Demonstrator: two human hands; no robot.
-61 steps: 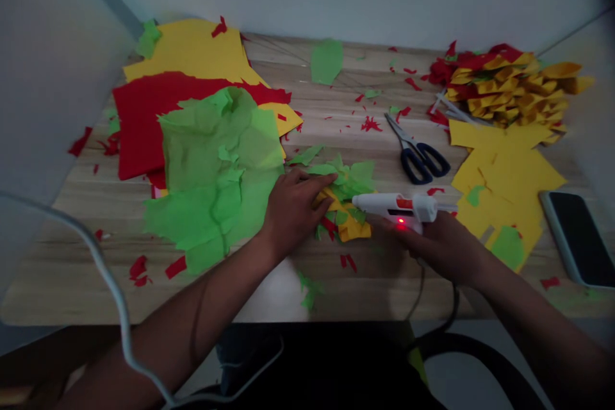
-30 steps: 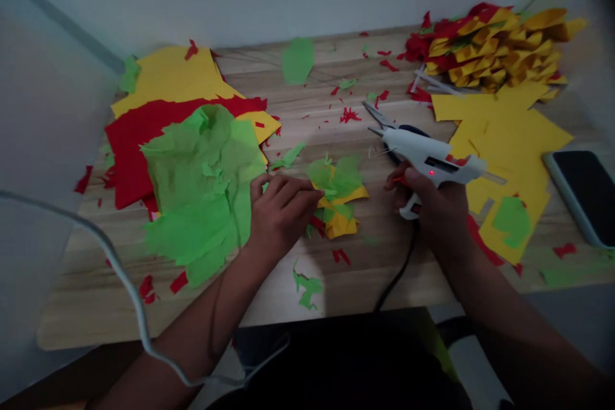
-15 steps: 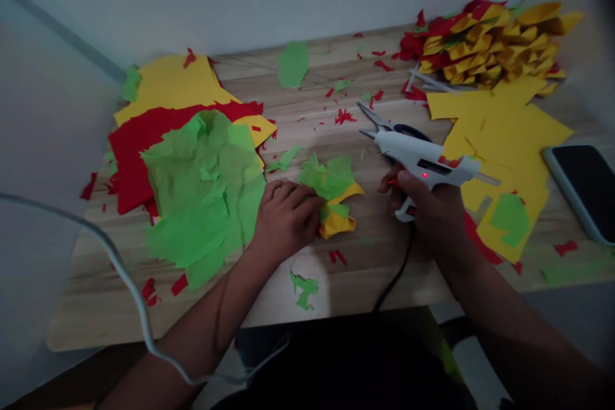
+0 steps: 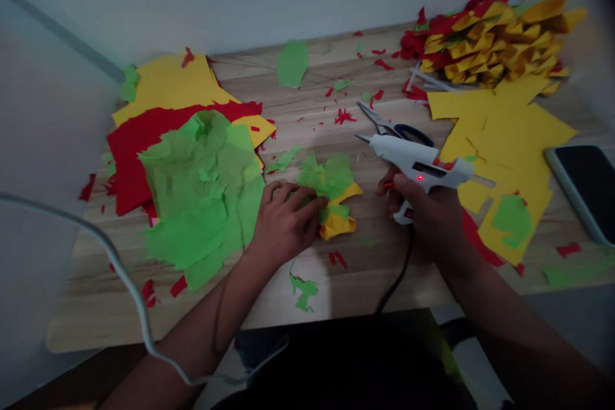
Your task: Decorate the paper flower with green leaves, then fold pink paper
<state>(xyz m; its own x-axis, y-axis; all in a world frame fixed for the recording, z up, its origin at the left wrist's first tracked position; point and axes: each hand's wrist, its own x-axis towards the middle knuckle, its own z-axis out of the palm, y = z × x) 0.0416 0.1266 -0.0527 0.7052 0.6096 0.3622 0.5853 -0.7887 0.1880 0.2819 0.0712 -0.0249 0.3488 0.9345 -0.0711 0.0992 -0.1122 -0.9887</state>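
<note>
In the head view, my right hand (image 4: 430, 211) grips a white hot glue gun (image 4: 413, 157) by its handle, a finger at the orange trigger. Its nozzle points up and left, and a red light glows on its side. My left hand (image 4: 291, 218) has its fingers curled on the left edge of a folded yellow paper piece (image 4: 339, 225); the fingertips are partly hidden. Green paper leaves (image 4: 331, 176) lie over this piece. Scissors (image 4: 416, 134) with dark blue handles rest on the table behind the glue gun, which partly covers them.
Green paper sheets (image 4: 196, 205) lie left, over red paper (image 4: 129, 154) and yellow paper (image 4: 168, 83). A heap of folded yellow paper (image 4: 504, 45) is at back right, above flat yellow sheets (image 4: 509, 134). A phone (image 4: 583, 189) lies far right. A white cable (image 4: 125, 282) crosses the left foreground.
The glue gun has drawn away from the paper piece to the right, its nozzle now lifted. My left hand has stayed at the paper, its fingers curling closer. The view has shifted slightly.
</note>
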